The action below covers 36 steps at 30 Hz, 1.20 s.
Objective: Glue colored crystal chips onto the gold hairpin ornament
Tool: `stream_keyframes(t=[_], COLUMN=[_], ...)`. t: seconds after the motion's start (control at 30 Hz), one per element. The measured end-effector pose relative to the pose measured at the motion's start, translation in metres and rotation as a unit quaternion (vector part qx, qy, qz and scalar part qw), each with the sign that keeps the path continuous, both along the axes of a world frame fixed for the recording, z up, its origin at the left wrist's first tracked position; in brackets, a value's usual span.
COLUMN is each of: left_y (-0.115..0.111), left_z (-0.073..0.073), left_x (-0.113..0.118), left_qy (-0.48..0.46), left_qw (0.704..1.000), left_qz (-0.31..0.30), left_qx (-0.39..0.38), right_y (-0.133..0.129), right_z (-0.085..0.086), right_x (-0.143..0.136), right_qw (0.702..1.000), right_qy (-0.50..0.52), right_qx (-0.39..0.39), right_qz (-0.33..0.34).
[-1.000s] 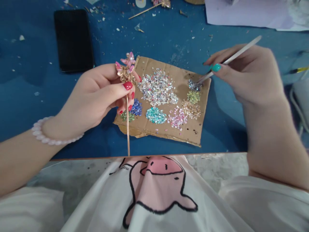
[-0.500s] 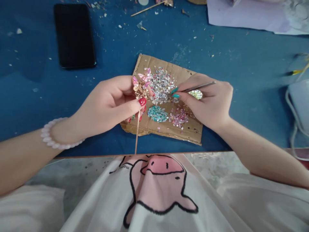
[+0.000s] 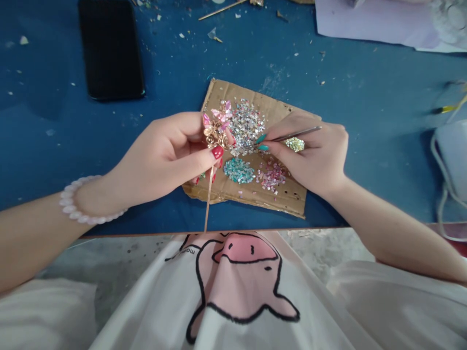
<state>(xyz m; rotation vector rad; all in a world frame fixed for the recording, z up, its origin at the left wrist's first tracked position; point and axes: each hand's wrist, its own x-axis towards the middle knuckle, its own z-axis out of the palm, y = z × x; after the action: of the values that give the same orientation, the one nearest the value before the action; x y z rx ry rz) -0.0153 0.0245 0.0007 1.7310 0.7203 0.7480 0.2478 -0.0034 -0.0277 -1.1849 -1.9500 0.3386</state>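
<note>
My left hand (image 3: 171, 158) pinches a hair stick (image 3: 208, 204) just below its ornament. Gold flowers and pink butterflies (image 3: 222, 114) make up that ornament, and its thin rod points down toward the table's edge. My right hand (image 3: 314, 150) is closed on slim metal tweezers (image 3: 301, 132), whose tip is over the edge of a pile of silver rhinestones (image 3: 246, 124). Teal rhinestones (image 3: 239, 170), pink rhinestones (image 3: 271, 176) and yellow-green rhinestones (image 3: 295, 144) lie in smaller heaps on the same piece of cardboard (image 3: 251, 200). My right fingers partly hide the tweezers' tip.
A black phone (image 3: 111, 51) lies on the blue table (image 3: 175, 73) at the upper left. Toward the back are a thin gold stick (image 3: 222, 9) and small scraps. A lilac sheet (image 3: 365, 24) is at the upper right, and a pale device with a cable (image 3: 452, 155) at the right edge.
The view has shifted slightly, so the phone sits a little higher in the picture. My right hand and tweezers have moved slightly left; both hands keep their grips.
</note>
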Motion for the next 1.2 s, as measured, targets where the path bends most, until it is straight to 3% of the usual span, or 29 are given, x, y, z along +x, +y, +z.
stream_keyframes(t=[0.33, 0.93, 1.2], left_y=[-0.0029, -0.0015, -0.0027], left_z=[0.0042, 0.0059, 0.0064], left_x=[0.0032, 0.0036, 0.0045], left_qy=[-0.006, 0.026, -0.008], left_qw=[1.000, 0.999, 1.000], left_qz=[0.003, 0.011, -0.001], left_qx=[-0.020, 0.022, -0.004], right_y=[-0.0019, -0.0012, -0.0006], right_z=[0.0018, 0.0015, 0.0005], right_x=[-0.0012, -0.0017, -0.0021], right_qw=[1.000, 1.000, 0.999], right_qy=[0.012, 0.003, 0.023], right_qx=[0.019, 0.013, 0.026], right_qz=[0.008, -0.001, 0.011])
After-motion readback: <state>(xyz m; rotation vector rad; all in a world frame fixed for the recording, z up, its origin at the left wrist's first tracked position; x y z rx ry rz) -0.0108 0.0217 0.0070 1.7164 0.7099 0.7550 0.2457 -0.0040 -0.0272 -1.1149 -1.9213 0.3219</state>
